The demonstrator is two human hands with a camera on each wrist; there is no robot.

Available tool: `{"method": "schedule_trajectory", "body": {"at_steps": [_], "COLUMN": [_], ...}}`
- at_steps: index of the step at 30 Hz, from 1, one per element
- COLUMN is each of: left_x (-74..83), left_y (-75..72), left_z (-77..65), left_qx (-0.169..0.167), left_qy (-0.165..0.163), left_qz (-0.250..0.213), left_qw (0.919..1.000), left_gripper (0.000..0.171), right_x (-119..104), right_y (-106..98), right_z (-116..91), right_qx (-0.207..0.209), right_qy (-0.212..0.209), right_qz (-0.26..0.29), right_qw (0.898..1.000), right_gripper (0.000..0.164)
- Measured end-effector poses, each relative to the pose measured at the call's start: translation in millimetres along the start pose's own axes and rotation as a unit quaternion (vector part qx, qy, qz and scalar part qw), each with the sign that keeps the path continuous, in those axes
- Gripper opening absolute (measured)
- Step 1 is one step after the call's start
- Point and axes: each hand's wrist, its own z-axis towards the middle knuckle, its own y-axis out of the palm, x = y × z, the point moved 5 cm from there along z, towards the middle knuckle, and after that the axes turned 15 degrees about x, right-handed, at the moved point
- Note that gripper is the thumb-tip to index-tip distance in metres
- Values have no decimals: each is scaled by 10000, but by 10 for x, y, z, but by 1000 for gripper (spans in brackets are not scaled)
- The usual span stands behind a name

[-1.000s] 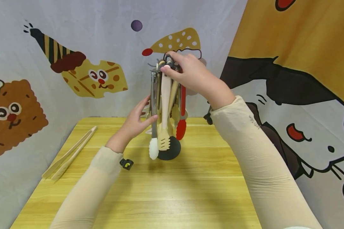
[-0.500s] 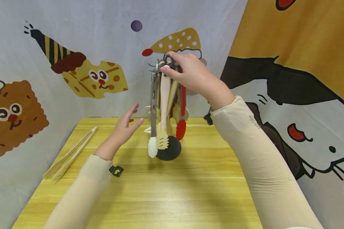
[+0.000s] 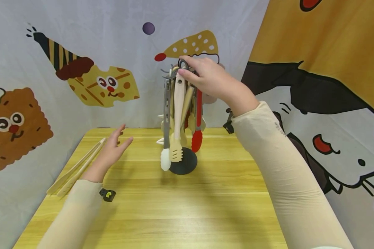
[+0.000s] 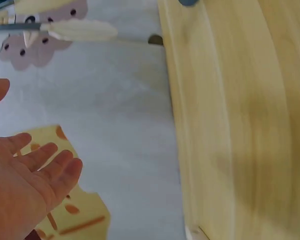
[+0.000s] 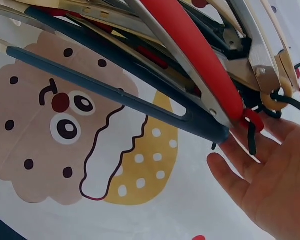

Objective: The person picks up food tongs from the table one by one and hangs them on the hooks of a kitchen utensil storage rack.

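Near the table's back centre stands a utensil stand with a round black base [image 3: 184,165]. Tongs and other utensils hang around it: white-tipped steel tongs [image 3: 166,121], a cream slotted-ended utensil [image 3: 176,152] and red-tipped tongs [image 3: 197,138]. My right hand [image 3: 213,81] holds the stand's top, with thumb and forefinger about its black ring [image 3: 183,64]. In the right wrist view, its fingers reach behind the hooks beside red-handled tongs [image 5: 195,55] and dark blue tongs [image 5: 115,95]. My left hand [image 3: 110,150], fingers spread and holding nothing, is left of the stand, palm toward it.
Long pale tongs [image 3: 81,166] lie on the wooden table [image 3: 180,214] at the left, partly behind my left forearm. A printed cloth [image 3: 118,27] with cartoon figures hangs close behind the table and along both sides.
My left hand has left the steel tongs on the stand and moved left toward the long pale tongs. My right hand stays at the stand's top, its thumb shifted slightly. The hanging utensils have swung slightly.
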Motion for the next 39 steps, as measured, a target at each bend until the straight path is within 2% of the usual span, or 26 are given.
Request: {"method": "schedule_trajectory", "body": {"at_steps": [6, 9, 13, 20, 23, 27, 34, 39], "left_x": [-267, -426, -632, -971, -1073, -1187, -1318, -1419], "left_y": [-171, -242, -322, -437, -484, -537, -643, -701], "left_z": [-66, -98, -143, -233, -260, -298, -406, -432], "left_qx": [-41, -162, -240, -436, -528, -729, -1008, -1169], "left_qy": [-430, -651, -790, -1055, -1086, -1260, -2062, -2223], "left_qz": [608, 870, 1150, 1655, 1997, 2448, 2740, 3091], "left_qw": [9972, 9939, 9899, 9796, 9724, 9586, 9340, 9173], "left_gripper": [77, 80, 80, 83, 85, 90, 94, 93], "right_x": [55, 97, 142, 180, 190, 189, 171, 153], "right_y": [3, 17, 26, 47, 53, 54, 61, 52], "right_z": [0, 0, 13, 27, 25, 14, -3, -12], "right_qx": [-105, 8, 272, 382, 326, 246, 227, 254], "right_qy": [93, 180, 138, 17, 64, 105, 230, 333], "right_qz": [442, 868, 1304, 1553, 1537, 1451, 1413, 1327], "right_qw": [9989, 9961, 9910, 9871, 9876, 9890, 9894, 9903], "right_gripper": [59, 57, 53, 45, 44, 45, 46, 47]}}
